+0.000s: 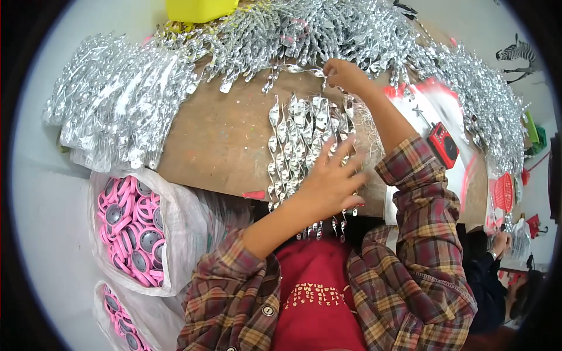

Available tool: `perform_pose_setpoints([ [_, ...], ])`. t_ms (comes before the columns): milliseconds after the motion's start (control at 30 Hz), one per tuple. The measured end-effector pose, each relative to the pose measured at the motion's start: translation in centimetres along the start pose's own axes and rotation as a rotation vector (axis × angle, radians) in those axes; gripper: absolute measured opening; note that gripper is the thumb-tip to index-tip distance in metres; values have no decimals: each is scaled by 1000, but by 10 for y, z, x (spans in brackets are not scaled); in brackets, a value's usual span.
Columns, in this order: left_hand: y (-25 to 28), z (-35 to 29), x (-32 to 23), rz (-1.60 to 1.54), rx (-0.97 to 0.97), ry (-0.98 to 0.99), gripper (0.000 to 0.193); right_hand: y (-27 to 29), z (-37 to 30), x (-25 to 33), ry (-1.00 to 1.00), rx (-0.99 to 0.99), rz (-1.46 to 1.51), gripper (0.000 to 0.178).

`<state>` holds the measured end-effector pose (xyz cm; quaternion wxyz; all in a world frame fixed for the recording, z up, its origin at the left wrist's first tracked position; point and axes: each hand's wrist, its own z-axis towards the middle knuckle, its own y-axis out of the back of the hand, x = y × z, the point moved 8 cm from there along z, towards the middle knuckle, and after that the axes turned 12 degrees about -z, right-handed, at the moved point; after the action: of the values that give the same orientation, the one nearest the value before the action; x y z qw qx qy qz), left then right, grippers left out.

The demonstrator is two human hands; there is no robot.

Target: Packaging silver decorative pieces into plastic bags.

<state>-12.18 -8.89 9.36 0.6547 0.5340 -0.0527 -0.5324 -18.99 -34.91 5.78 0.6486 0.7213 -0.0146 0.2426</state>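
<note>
In the head view, the left hand [331, 181] is lying with fingers spread flat across a row of shiny silver twisted foil strands [304, 146] that are resting side by side on the worn brown wooden tabletop [216, 140]. The right hand [345, 75] is reaching to the far end of that row and pinching the strands' thin silver top stem [301, 69] between thumb and fingertips.

The strands are running with their long axis from the far side of the table toward the person, their tips hanging just over the near table edge, above the red front of the person's clothing.

Judging by how things lie, the work seems well along: heaped bundles of finished silver foil sprays [117, 99] are filling the left side and the far rim of the table, while only this one row is being handled. How many loose strands are left cannot be told.

A clear plastic bag of pink and grey round parts [132, 228] is sitting at the lower left beside the table, a small red box-shaped radio [443, 144] is lying to the right, and a yellow plastic tub [199, 9] is standing at the far edge.
</note>
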Motion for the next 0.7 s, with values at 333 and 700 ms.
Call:
perform_pose_setpoints([
  [333, -46, -12, 2, 138, 212, 15, 51, 76, -133, 23, -18, 170, 229, 24],
  [700, 7, 7, 22, -1022, -298, 552, 38, 18, -259, 7, -126, -95, 1360, 34],
])
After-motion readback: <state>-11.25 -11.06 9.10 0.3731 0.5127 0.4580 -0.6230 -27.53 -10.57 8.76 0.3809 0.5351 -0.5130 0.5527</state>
